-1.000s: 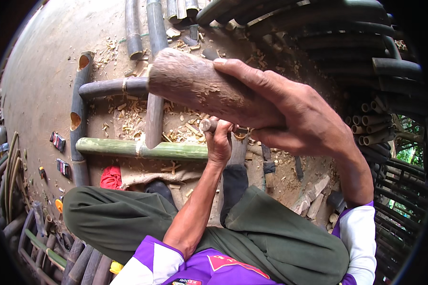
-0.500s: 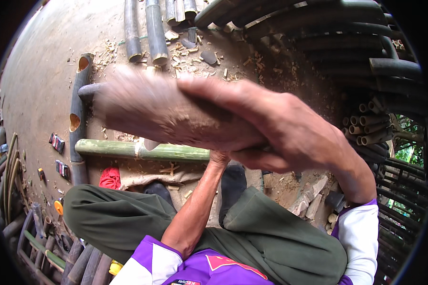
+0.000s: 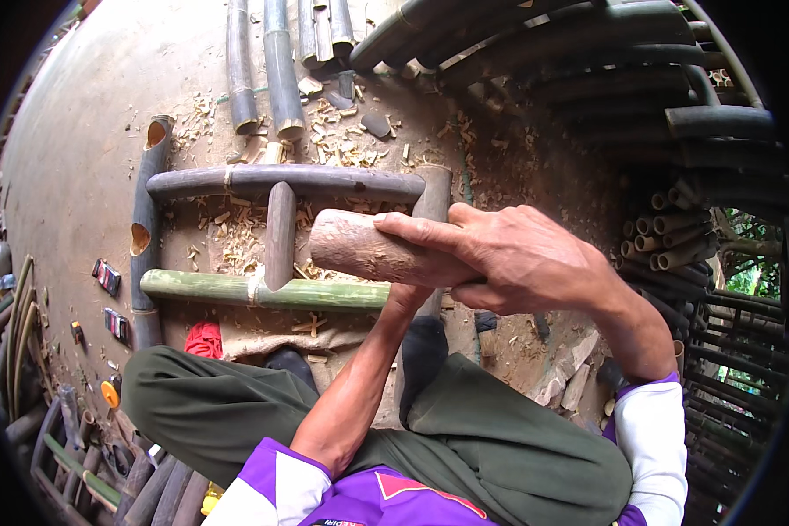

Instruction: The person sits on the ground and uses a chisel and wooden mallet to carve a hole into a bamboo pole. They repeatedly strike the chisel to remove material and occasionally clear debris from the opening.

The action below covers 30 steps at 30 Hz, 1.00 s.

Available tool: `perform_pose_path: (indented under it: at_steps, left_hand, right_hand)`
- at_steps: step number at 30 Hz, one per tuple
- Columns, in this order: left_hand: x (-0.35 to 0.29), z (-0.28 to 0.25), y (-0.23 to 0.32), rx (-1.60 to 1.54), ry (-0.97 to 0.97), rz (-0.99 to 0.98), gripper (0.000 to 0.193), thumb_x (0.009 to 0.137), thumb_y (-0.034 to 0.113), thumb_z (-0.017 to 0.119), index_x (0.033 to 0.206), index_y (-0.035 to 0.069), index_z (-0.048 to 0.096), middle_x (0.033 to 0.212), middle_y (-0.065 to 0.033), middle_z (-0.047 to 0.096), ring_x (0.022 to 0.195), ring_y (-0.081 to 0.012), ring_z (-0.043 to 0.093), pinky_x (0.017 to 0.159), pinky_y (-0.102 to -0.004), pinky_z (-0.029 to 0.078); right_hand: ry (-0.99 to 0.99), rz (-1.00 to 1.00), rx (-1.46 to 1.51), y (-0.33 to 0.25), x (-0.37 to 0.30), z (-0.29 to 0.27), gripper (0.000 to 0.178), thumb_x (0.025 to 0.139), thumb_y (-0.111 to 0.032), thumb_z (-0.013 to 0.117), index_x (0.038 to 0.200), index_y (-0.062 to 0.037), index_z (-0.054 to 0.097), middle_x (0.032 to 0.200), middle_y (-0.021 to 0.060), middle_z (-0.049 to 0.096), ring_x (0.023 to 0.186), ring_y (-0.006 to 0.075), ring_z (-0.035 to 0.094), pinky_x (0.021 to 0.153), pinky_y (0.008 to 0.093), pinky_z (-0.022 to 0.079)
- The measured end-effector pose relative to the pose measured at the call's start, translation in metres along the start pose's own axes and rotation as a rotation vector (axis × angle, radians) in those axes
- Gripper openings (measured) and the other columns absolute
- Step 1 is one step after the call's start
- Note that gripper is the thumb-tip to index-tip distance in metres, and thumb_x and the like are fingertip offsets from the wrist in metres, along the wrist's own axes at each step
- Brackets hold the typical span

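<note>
My right hand (image 3: 530,259) is closed around a thick, rough wooden mallet (image 3: 359,245), with its index finger stretched along the top. The mallet lies across the view over the right part of a bamboo frame. My left hand (image 3: 409,298) is low beside the joint of the green bamboo rail (image 3: 324,294) and the right bamboo post (image 3: 434,197); its fingers are hidden behind the mallet. A dark bamboo rail (image 3: 298,178) forms the frame's far side. Between the rails stands a short bamboo strut (image 3: 280,237). The left post (image 3: 147,193) has cut holes.
Wood chips (image 3: 237,241) litter the ground. Long bamboo poles (image 3: 280,70) lie at the far side. Stacked bamboo (image 3: 675,232) lines the right. A red cloth (image 3: 204,339), small packs (image 3: 107,276) and an orange round thing (image 3: 110,393) lie at left.
The mallet, raised and blurred before, has come down away from the camera and shifted right with my right hand. More of the frame shows. My left hand stays near the same joint.
</note>
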<state>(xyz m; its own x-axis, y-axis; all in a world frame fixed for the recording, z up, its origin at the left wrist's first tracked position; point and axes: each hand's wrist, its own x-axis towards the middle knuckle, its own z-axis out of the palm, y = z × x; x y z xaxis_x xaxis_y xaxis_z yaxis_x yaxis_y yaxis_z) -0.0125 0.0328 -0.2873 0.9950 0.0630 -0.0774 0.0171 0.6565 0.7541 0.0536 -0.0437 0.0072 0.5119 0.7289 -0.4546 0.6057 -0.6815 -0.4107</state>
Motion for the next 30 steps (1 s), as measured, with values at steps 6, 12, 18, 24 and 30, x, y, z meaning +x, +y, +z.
perform_pose_path:
  at_steps: [6, 12, 18, 24, 30]
  left_hand:
    - [0.007, 0.002, -0.033, 0.224, -0.242, 0.010, 0.055, 0.102, 0.028, 0.069, 0.147, 0.008, 0.045, 0.140, -0.0110, 0.051, 0.133, -0.0237, 0.048, 0.116, -0.0416, 0.036]
    - [0.022, -0.029, -0.048, 0.378, -0.416, 0.041, 0.064, 0.103, 0.030, 0.071, 0.154, 0.009, 0.040, 0.148, -0.0123, 0.049, 0.141, -0.0247, 0.046, 0.122, -0.0428, 0.034]
    - [0.044, 0.018, 0.043, -0.406, 0.305, -0.007, 0.018, 0.102, 0.014, 0.074, 0.118, 0.006, 0.070, 0.112, -0.0025, 0.075, 0.098, -0.0140, 0.071, 0.090, -0.0352, 0.060]
    - [0.020, 0.032, 0.031, -0.063, 0.130, 0.059, 0.029, 0.100, 0.009, 0.074, 0.126, 0.002, 0.063, 0.120, -0.0035, 0.068, 0.106, -0.0137, 0.065, 0.090, -0.0297, 0.055]
    - [0.025, 0.006, 0.004, 0.170, -0.053, 0.082, 0.056, 0.103, 0.025, 0.073, 0.150, 0.007, 0.048, 0.130, -0.0066, 0.061, 0.121, -0.0187, 0.059, 0.104, -0.0345, 0.052]
  right_hand:
    - [0.455, -0.100, 0.189, -0.006, -0.030, -0.008, 0.100, 0.083, -0.019, 0.083, 0.168, -0.0288, 0.031, 0.110, 0.0206, 0.063, 0.090, 0.0417, 0.070, 0.082, 0.0505, 0.060]
    - [0.062, 0.174, 0.018, -0.004, -0.032, 0.013, 0.104, 0.085, -0.015, 0.080, 0.170, -0.0308, 0.022, 0.109, 0.0220, 0.061, 0.093, 0.0420, 0.071, 0.084, 0.0500, 0.059]
    - [0.259, 0.262, 0.193, 0.006, -0.048, 0.006, 0.108, 0.074, -0.005, 0.083, 0.167, -0.0230, 0.032, 0.138, 0.0222, 0.062, 0.119, 0.0431, 0.067, 0.103, 0.0472, 0.055]
    - [0.397, 0.153, 0.167, -0.006, -0.038, 0.007, 0.109, 0.073, 0.000, 0.083, 0.167, -0.0246, 0.033, 0.130, 0.0191, 0.062, 0.113, 0.0422, 0.068, 0.098, 0.0491, 0.057]
    - [0.193, 0.196, 0.002, -0.006, -0.022, 0.012, 0.102, 0.079, -0.009, 0.080, 0.167, -0.0268, 0.031, 0.114, 0.0194, 0.063, 0.103, 0.0450, 0.069, 0.089, 0.0515, 0.058]
